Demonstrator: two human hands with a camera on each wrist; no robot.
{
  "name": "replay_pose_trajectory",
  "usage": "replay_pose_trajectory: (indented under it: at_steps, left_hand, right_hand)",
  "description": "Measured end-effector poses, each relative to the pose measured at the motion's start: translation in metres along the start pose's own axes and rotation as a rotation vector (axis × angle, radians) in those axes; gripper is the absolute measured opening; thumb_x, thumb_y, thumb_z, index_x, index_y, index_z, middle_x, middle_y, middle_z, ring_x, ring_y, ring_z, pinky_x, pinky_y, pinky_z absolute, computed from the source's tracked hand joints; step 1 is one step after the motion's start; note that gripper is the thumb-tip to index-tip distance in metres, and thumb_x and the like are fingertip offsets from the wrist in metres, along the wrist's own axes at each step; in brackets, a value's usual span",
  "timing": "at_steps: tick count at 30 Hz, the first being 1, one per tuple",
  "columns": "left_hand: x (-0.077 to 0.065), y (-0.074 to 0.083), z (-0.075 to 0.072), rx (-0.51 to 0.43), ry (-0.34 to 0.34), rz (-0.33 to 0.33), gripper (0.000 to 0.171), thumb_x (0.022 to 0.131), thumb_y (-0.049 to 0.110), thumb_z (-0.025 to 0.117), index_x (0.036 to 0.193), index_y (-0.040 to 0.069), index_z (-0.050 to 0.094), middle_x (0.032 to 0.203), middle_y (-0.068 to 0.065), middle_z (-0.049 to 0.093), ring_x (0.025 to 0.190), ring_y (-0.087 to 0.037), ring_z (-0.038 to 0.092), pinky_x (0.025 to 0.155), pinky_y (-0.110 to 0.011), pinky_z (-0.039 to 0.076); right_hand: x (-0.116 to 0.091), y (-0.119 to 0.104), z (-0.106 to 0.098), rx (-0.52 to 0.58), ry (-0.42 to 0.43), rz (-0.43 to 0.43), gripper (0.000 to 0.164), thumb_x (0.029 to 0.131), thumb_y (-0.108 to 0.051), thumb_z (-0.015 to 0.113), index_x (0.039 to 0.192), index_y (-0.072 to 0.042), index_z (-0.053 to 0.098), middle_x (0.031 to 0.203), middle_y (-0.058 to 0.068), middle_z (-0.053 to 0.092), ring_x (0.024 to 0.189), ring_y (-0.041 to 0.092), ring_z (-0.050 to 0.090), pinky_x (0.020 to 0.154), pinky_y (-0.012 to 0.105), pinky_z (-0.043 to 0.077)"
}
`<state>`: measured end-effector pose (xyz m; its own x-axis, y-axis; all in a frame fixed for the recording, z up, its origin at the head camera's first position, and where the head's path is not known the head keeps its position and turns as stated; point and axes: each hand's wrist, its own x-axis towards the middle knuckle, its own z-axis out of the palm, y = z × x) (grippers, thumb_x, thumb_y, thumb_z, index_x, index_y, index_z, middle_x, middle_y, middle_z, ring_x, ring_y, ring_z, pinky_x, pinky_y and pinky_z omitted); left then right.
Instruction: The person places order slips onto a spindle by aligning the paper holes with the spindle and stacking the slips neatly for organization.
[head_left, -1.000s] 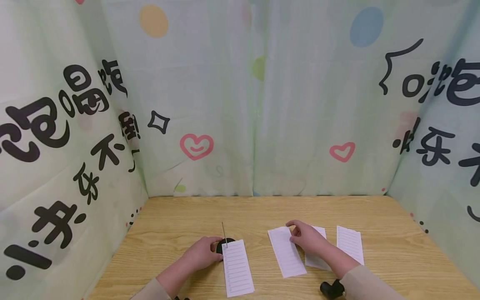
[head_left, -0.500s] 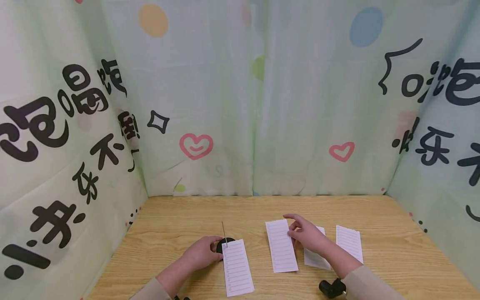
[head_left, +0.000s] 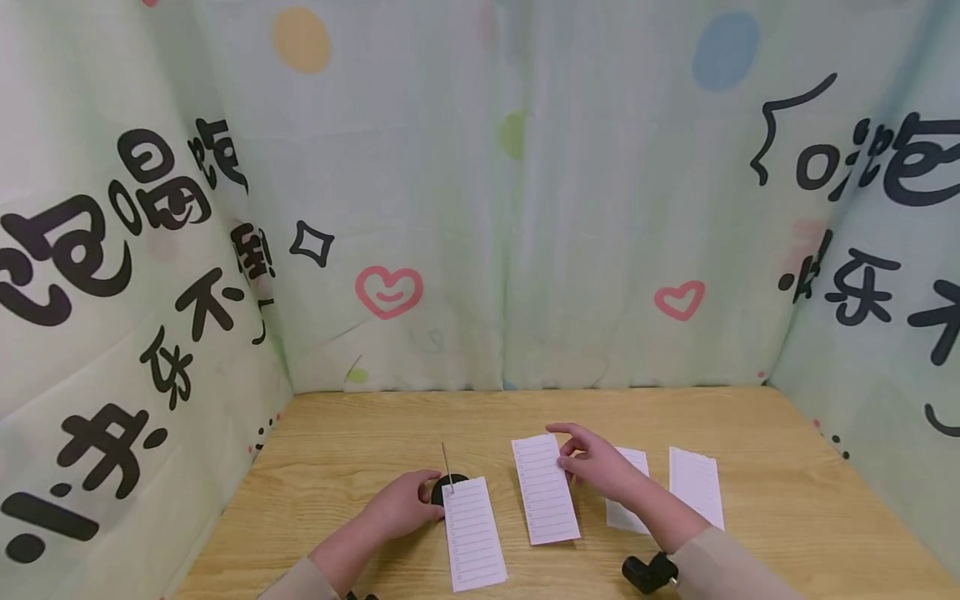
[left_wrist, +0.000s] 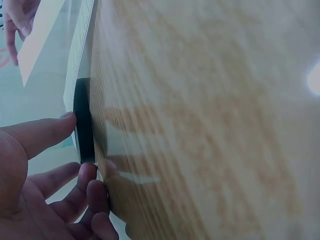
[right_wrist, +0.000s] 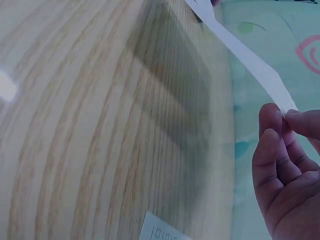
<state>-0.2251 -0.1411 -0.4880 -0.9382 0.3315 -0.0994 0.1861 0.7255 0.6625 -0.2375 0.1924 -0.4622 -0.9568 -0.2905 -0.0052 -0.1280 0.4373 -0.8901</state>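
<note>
My left hand (head_left: 405, 502) grips the round black base (left_wrist: 84, 122) of a paper spike, thumb on one face and fingers at its edge. The spike's thin needle (head_left: 446, 462) points upward. A lined white paper slip (head_left: 476, 542), pierced near its top corner, lies over the base and the table. Off to the right, my right hand (head_left: 603, 467) pinches another lined slip (head_left: 545, 492) by its right edge between thumb and fingers. In the right wrist view that slip slants away, raised over the table, its shadow on the wood.
Two more lined slips lie right of the held one: the nearer slip (head_left: 626, 512) is partly behind my right forearm, the farther slip (head_left: 693, 483) beyond it. A printed curtain (head_left: 465, 333) encloses the wooden table (head_left: 360, 433) at the back and sides.
My right hand has lifted the slip and carried it left, nearer the spike. The left hand stays in place on the spike's base.
</note>
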Motion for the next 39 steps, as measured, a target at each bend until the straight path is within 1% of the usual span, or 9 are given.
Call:
replay_pose_trajectory:
  at_steps: [5, 8, 15, 21, 27, 30, 34, 36, 39]
  left_hand:
    - [-0.002, -0.007, 0.0, -0.028, 0.019, -0.034, 0.053, 0.087, 0.021, 0.076, 0.134, 0.003, 0.058, 0.087, -0.001, 0.054, 0.079, -0.017, 0.05, 0.07, -0.035, 0.04]
    - [-0.003, -0.008, -0.001, -0.054, 0.042, -0.036, 0.049, 0.089, 0.022, 0.074, 0.132, 0.004, 0.059, 0.09, -0.001, 0.054, 0.078, -0.018, 0.051, 0.068, -0.035, 0.043]
    - [-0.012, 0.002, -0.011, -0.135, 0.073, -0.037, 0.047, 0.093, 0.025, 0.07, 0.134, 0.006, 0.058, 0.097, -0.002, 0.057, 0.068, -0.017, 0.053, 0.057, -0.033, 0.046]
    - [-0.018, 0.009, -0.023, -0.13, 0.124, 0.001, 0.046, 0.093, 0.025, 0.069, 0.133, 0.005, 0.059, 0.097, 0.0, 0.059, 0.079, -0.017, 0.053, 0.06, -0.032, 0.045]
    - [-0.021, 0.016, -0.029, -0.164, 0.158, -0.016, 0.043, 0.095, 0.026, 0.068, 0.132, 0.008, 0.06, 0.097, 0.001, 0.059, 0.081, -0.017, 0.053, 0.061, -0.032, 0.045]
    - [-0.021, 0.018, -0.029, -0.197, 0.185, -0.026, 0.042, 0.096, 0.031, 0.066, 0.132, 0.01, 0.061, 0.099, 0.001, 0.059, 0.082, -0.017, 0.054, 0.062, -0.033, 0.046]
    - [-0.019, 0.022, -0.028, -0.237, 0.23, -0.034, 0.044, 0.097, 0.044, 0.062, 0.129, 0.014, 0.063, 0.103, 0.001, 0.059, 0.086, -0.017, 0.054, 0.066, -0.033, 0.046]
    - [-0.018, 0.025, -0.028, -0.274, 0.255, -0.041, 0.046, 0.096, 0.049, 0.06, 0.127, 0.015, 0.064, 0.103, 0.0, 0.06, 0.088, -0.018, 0.055, 0.068, -0.033, 0.046]
    - [-0.015, 0.028, -0.027, -0.349, 0.294, -0.04, 0.048, 0.097, 0.051, 0.058, 0.126, 0.014, 0.064, 0.104, -0.003, 0.063, 0.09, -0.021, 0.059, 0.07, -0.033, 0.047]
  right_hand:
    - [0.002, -0.01, 0.009, 0.044, -0.022, -0.014, 0.049, 0.097, -0.002, 0.058, 0.144, -0.004, 0.045, 0.093, 0.011, 0.057, 0.071, 0.03, 0.06, 0.06, 0.038, 0.048]
    - [0.003, -0.013, 0.013, 0.061, -0.026, -0.016, 0.049, 0.097, -0.002, 0.058, 0.144, -0.006, 0.046, 0.093, 0.011, 0.056, 0.071, 0.03, 0.059, 0.059, 0.037, 0.048]
    - [0.008, -0.022, 0.02, 0.071, -0.039, -0.057, 0.049, 0.097, -0.003, 0.059, 0.144, -0.008, 0.047, 0.095, 0.011, 0.056, 0.072, 0.032, 0.06, 0.061, 0.039, 0.051]
    - [0.013, -0.032, 0.026, 0.085, -0.041, -0.061, 0.048, 0.097, -0.002, 0.059, 0.143, -0.01, 0.048, 0.096, 0.012, 0.056, 0.073, 0.029, 0.061, 0.062, 0.038, 0.051]
    - [0.015, -0.042, 0.033, 0.091, -0.039, -0.072, 0.048, 0.097, -0.003, 0.059, 0.143, -0.013, 0.049, 0.097, 0.012, 0.056, 0.073, 0.028, 0.06, 0.063, 0.038, 0.052]
    - [0.016, -0.048, 0.035, 0.091, -0.031, -0.088, 0.048, 0.097, -0.003, 0.06, 0.143, -0.013, 0.05, 0.097, 0.012, 0.056, 0.073, 0.027, 0.06, 0.064, 0.039, 0.052]
    - [0.017, -0.055, 0.039, 0.107, -0.019, -0.11, 0.049, 0.096, -0.002, 0.059, 0.142, -0.012, 0.05, 0.096, 0.012, 0.056, 0.073, 0.029, 0.06, 0.063, 0.036, 0.052]
    - [0.017, -0.059, 0.042, 0.121, -0.019, -0.119, 0.049, 0.095, -0.001, 0.059, 0.142, -0.012, 0.05, 0.096, 0.012, 0.057, 0.073, 0.029, 0.06, 0.062, 0.033, 0.052]
    - [0.018, -0.063, 0.048, 0.136, -0.028, -0.127, 0.049, 0.095, -0.001, 0.059, 0.142, -0.012, 0.05, 0.096, 0.012, 0.057, 0.071, 0.026, 0.059, 0.061, 0.031, 0.051]
